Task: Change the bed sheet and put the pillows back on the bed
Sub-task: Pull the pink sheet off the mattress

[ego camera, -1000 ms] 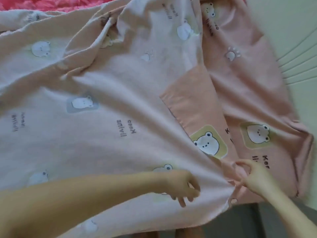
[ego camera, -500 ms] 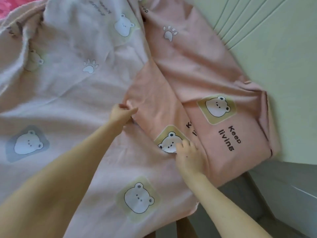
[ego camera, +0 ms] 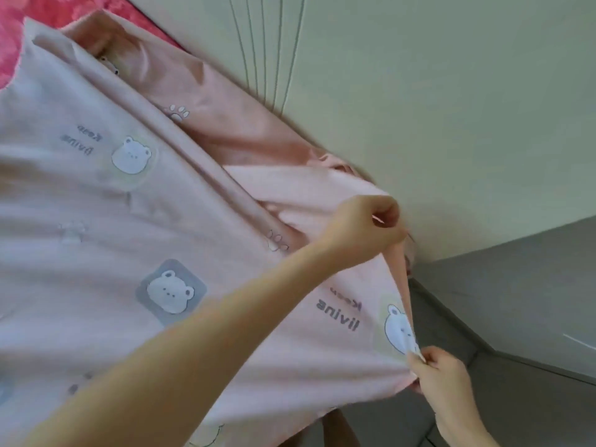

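Pale pink cotton bed sheet [ego camera: 200, 240] printed with white bears, paw marks and mirrored "Keep living" lettering, spread reverse side up over the bed. Edge pinched taut between left hand [ego camera: 371, 227], fisted on a corner, and right hand [ego camera: 435, 369], beside a pale green wall [ego camera: 451, 108].

The bed sheet [ego camera: 135, 240] spreads across the left, its corner reaching right toward the wall [ego camera: 451, 108]. The left hand [ego camera: 364, 227] grips that edge above the right hand [ego camera: 442, 372]. The floor [ego camera: 516, 301] lies lower right.
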Tool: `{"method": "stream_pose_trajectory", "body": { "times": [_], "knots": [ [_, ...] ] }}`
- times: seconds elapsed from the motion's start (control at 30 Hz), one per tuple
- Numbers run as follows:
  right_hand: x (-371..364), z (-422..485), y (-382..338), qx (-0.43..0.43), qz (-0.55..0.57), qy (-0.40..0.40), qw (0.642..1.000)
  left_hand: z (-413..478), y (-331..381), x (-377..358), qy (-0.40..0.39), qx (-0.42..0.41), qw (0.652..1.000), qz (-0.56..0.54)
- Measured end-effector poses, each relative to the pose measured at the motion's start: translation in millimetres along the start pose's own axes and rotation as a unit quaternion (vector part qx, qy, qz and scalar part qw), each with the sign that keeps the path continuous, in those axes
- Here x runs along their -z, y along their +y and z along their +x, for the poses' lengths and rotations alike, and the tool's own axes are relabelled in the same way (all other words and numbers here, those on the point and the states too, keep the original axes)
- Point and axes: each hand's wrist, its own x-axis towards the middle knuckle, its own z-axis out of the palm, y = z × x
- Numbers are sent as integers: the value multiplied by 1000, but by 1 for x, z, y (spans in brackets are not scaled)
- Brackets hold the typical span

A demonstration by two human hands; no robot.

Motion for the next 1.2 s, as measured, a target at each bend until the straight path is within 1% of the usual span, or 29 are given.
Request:
{"method": "stream_pose_trajectory", "body": {
  "times": [0.03,0.07,0.13,0.2,0.23,0.27,0.3,0.37,0.4,0.47,0.5,0.53,0.63,0.67,0.73,0.77,0.8,0.9,0.97,1.0,1.07,1.1,1.13,1.2],
  "knots": [
    [4,3,12,-24,0,-13,1000,10,6,-26,-28,-6,1000,9],
    [8,5,21,-29,1,-28,999,19,9,-51,-64,-5,998,16],
    [14,11,20,-8,29,-60,998,33,9,-90,-152,15,987,55],
    [19,26,1,-2,144,-112,983,44,2,-111,-227,51,963,137],
    [21,37,-8,-8,203,-131,970,48,-3,-113,-242,59,952,178],
    [22,49,-16,-25,243,-134,960,51,-8,-111,-239,59,945,216],
    [21,62,-23,-38,262,-127,956,54,-15,-104,-218,54,941,252],
    [17,86,-34,-53,276,-113,953,62,-32,-84,-136,50,935,325],
    [12,98,-37,-64,284,-109,951,68,-42,-71,-85,48,924,370],
    [5,116,-41,-74,320,-107,938,81,-59,-40,10,38,889,456],
    [1,124,-39,-66,333,-105,935,88,-66,-26,42,31,869,492],
    [-2,130,-36,-50,327,-94,939,95,-71,-12,63,25,848,525],
    [-11,139,-28,39,264,-44,963,116,-81,19,87,16,794,602],
    [-10,139,-28,64,254,-24,965,121,-83,27,86,15,777,624],
    [-6,137,-27,96,269,17,958,129,-85,38,58,10,731,679],
    [1,134,-26,94,300,20,949,131,-85,42,42,-1,713,700],
    [10,128,-23,92,335,13,938,131,-83,44,32,-16,709,705],
    [45,98,-8,101,438,-31,893,129,-77,53,16,-67,726,684],
    [67,65,8,104,483,-67,867,126,-73,64,10,-82,728,681],
    [77,47,18,110,484,-72,865,125,-73,71,14,-76,725,684],
    [92,17,38,119,477,-53,869,121,-73,84,9,-23,706,707],
    [101,7,48,118,479,-44,868,117,-73,89,10,8,706,708],
    [110,-2,56,112,482,-31,869,113,-71,92,16,30,726,687],
    [129,-5,75,94,475,12,875,107,-66,92,24,43,789,613]
  ]
}}
